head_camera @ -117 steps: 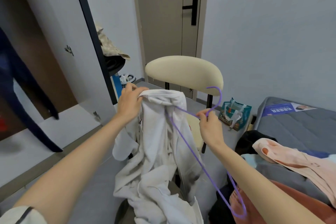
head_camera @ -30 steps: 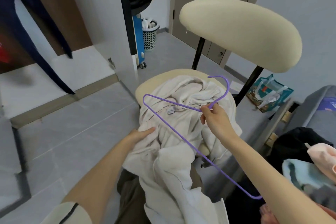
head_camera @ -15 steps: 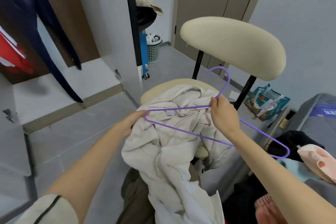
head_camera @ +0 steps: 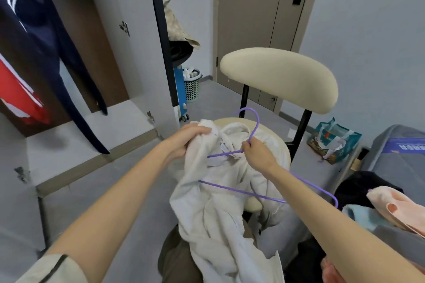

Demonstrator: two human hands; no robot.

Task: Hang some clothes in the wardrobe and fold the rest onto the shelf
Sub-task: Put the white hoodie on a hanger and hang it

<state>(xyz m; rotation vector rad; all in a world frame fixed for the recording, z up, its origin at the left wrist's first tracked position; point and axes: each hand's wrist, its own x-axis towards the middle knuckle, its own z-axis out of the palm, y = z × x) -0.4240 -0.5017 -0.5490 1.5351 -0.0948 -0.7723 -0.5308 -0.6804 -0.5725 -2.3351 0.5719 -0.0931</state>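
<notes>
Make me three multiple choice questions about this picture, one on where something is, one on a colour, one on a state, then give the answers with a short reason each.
1. Where does most of the white garment lie?
A. On the chair
B. Inside the wardrobe
C. In the basket

2. What colour is the hanger?
A. Black
B. Purple
C. Green

3. What is the right hand doing?
A. Hanging idle
B. Pressing flat on the chair back
C. Pinching the hanger below its hook

Answers:
1. A, the garment is heaped over the seat of the cream chair, its upper edge held by the left hand.
2. B, the thin wire frame is purple along its whole length.
3. C, the fingers close round the wire just under the hook, a firm grip.
</notes>
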